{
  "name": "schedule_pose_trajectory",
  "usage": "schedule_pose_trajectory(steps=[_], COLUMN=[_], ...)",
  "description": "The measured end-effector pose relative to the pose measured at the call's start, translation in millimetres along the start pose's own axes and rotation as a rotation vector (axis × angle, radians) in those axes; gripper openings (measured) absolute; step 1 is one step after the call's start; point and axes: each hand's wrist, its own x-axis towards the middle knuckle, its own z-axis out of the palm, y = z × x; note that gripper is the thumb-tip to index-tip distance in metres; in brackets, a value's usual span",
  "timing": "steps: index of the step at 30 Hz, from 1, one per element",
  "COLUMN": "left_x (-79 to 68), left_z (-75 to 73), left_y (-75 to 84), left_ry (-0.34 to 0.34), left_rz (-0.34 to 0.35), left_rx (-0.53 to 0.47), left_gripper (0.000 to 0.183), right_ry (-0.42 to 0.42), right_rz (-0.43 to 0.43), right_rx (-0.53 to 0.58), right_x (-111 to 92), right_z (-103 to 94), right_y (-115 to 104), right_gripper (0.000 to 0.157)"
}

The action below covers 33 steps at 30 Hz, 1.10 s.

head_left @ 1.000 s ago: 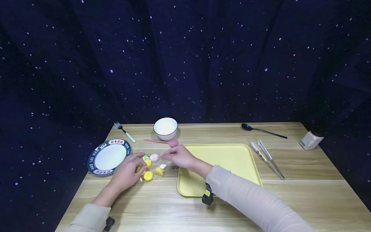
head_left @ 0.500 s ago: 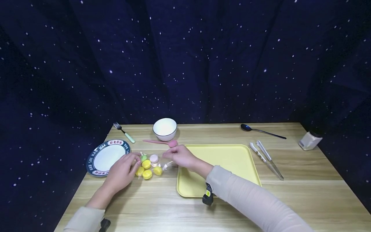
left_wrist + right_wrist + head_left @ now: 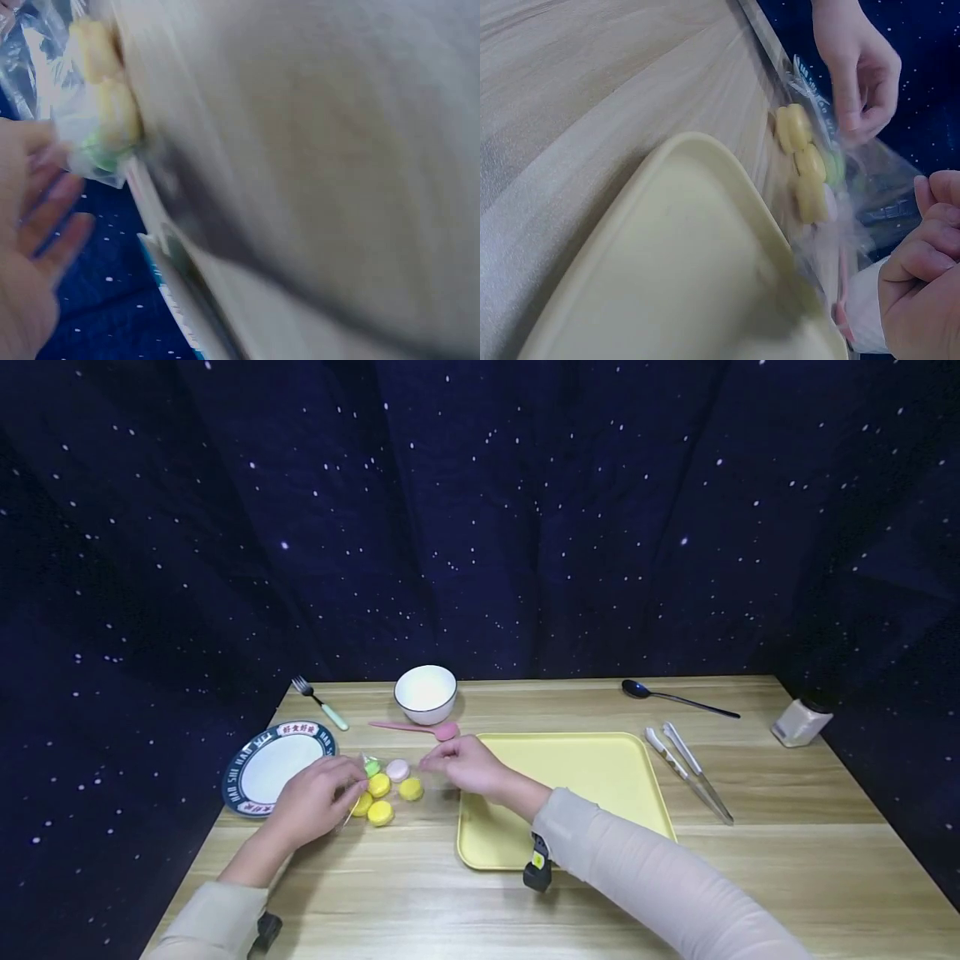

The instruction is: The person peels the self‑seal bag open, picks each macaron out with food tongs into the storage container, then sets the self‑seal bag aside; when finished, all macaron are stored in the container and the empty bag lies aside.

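A clear plastic bag (image 3: 889,176) lies between both hands, left of the tray. Inside it are several yellow macarons (image 3: 380,813), a green macaron (image 3: 372,767) and a pale pink macaron (image 3: 398,769). My right hand (image 3: 468,766) pinches the bag's right end between thumb and forefinger, above the tray's left corner. At the bag's left side my left hand (image 3: 315,802) has thumb and forefinger drawn together on the film, as the right wrist view shows. The left wrist view is blurred, with the bag at the fingers.
The yellow tray (image 3: 570,756) sits right of the bag. A blue-rimmed plate (image 3: 281,768) is close to the left hand. Behind are a fork (image 3: 322,702), a white bowl (image 3: 426,693) and a pink spoon (image 3: 446,731). Tongs (image 3: 690,774), a black spoon (image 3: 678,698) and a jar (image 3: 801,724) stand right.
My left hand has moved slightly left and down. Within the bag the macarons have spread apart, and the rightmost yellow one sits a little farther back. The right hand has stayed nearly still.
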Motion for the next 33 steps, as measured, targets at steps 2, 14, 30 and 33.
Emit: schedule_pose_trajectory(steps=[2,14,30,33], left_x=[-2.1,1.6,5.0,5.7], left_z=[-1.3,-1.1,2.0,2.7], left_y=[-0.9,0.8,-1.6,1.5], left_ry=[0.057,0.051,0.021,0.041], left_rz=[0.004,0.113,0.106,0.135], left_rx=[-0.002,0.055,0.079,0.054], left_gripper=[0.007,0.015,0.016,0.017], right_ry=[0.002,-0.018,0.024,0.028], right_rz=[0.0,0.018,0.01,0.011], right_rx=[0.005,0.013,0.041,0.037], right_x=[-0.2,1.7,-2.2,-1.9], right_z=[-0.5,0.4,4.7,4.5], right_y=[-1.0,1.0,-1.7,-0.9], right_gripper=[0.013,0.015,0.012,0.013])
